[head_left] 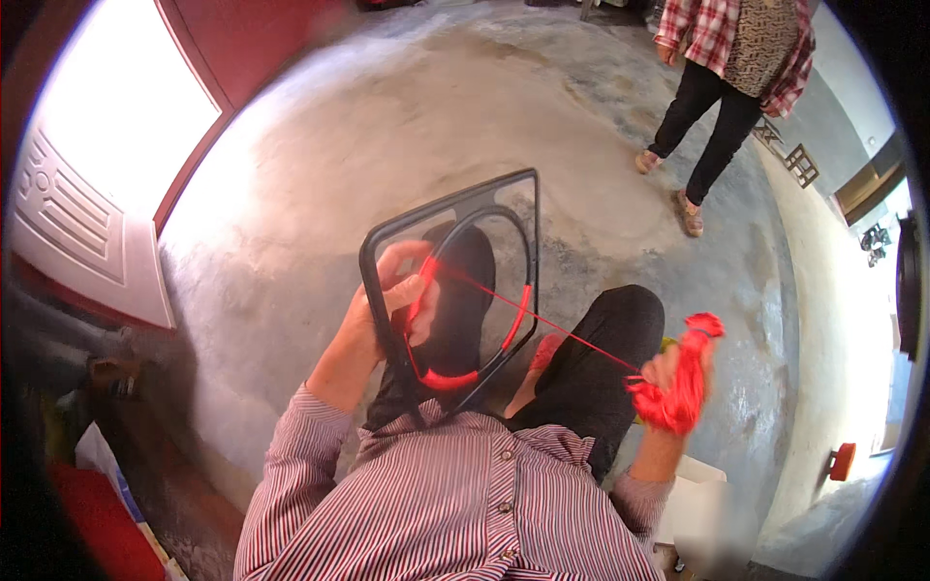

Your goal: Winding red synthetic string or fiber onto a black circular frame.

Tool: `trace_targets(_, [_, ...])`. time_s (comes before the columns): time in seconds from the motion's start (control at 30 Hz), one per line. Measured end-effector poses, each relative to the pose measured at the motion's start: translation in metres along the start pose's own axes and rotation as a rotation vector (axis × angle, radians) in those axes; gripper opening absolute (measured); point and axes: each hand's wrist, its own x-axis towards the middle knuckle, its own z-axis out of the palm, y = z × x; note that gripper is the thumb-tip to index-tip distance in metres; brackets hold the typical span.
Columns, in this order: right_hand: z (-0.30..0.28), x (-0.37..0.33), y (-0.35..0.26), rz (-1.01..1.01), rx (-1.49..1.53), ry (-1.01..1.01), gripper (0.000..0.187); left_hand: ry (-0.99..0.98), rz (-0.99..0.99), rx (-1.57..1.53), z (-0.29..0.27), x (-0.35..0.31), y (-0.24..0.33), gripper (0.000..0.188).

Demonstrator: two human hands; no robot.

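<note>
Above my lap a black frame [450, 204] with straight sides and a round inner ring [496, 210] is held tilted. Red thread is wrapped round parts of the ring, including a band [450, 381] along its bottom. My left hand [395, 290] is closed on the left side of the frame and ring; some fingers are seen through the opening. A taut red strand [572, 334] runs from near those fingers to my right hand [661, 370]. That hand, slightly blurred, is closed round a bundle of red thread [684, 392], out over my right knee.
A person in a plaid shirt [699, 34] stands at the far right on the concrete floor [387, 126]. A white panelled door [82, 223] stands ajar at the left. A white box [696, 479] lies beside my right forearm; a small wooden stool [802, 167] is by the right wall.
</note>
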Motion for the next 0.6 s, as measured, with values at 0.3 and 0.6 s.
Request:
trace_targets(0.3, [0.077, 0.034, 0.055, 0.383, -0.532, -0.401, 0.064, -0.152, 0.023, 0.003, 0.022, 0.003, -0.025, 0.044])
trace_targets(0.6, [0.110, 0.039, 0.087, 0.078, -0.800, -0.367, 0.028, -0.051, 0.021, -0.011, 0.059, -0.016, -0.045, 0.036])
